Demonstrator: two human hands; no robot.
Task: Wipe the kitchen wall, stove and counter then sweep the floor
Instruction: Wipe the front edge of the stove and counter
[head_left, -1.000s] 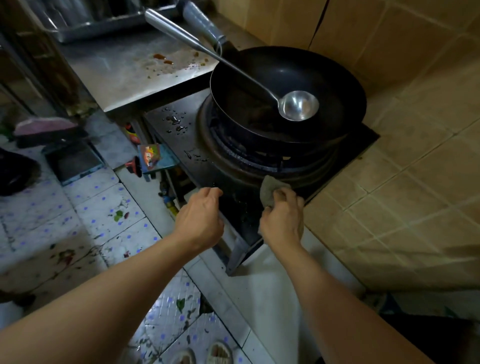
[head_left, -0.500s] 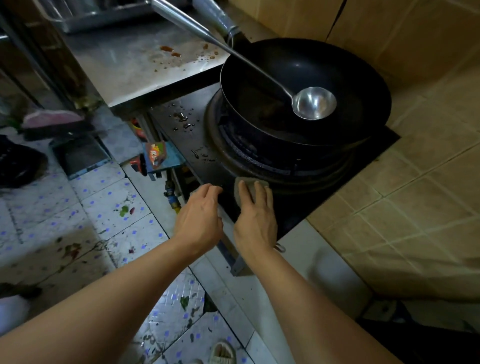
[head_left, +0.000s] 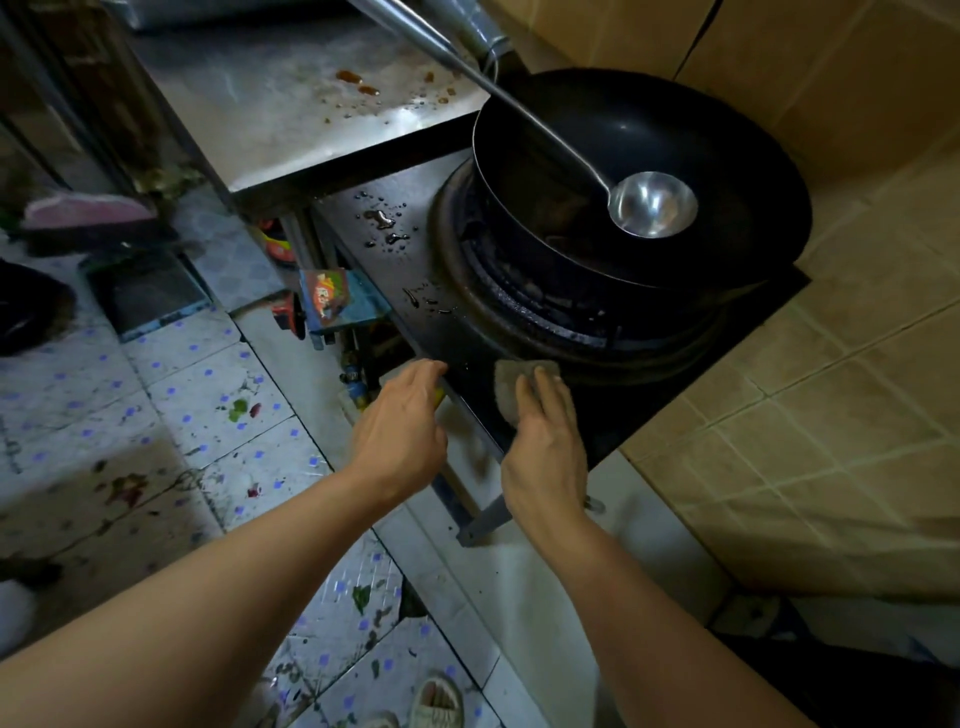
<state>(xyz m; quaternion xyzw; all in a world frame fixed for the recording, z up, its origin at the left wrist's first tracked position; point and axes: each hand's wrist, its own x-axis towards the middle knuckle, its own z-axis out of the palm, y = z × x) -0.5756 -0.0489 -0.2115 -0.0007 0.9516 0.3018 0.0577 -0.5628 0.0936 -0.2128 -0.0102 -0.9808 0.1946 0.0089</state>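
right hand is lying flat on the cloth, fingers straight, pressing it down onto the front strip of the stove, just this side of the burner ring. left hand is resting beside it at the stove's front edge, fingers loosely extended and touching the rim, holding nothing that i can make out.

the cloth is sitting right under the right fingers, so that hand is the one doing the work; the left looks like it is only bracing. the dirty part is lying up and to the left of the cloth: water droplets are beading on the dark top between the burner and the steel counter. the unwiped strip is running along the stove's left side, away from the person, so i'd say the wipe needs to travel forward and left, skirting the ring.

the wok is sitting on the burner with the ladle resting in it, handle reaching back over the counter, which is carrying brown sauce spots. the tiled wall is standing to the right. the floor is littered with scraps, not yet swept by the look of it.
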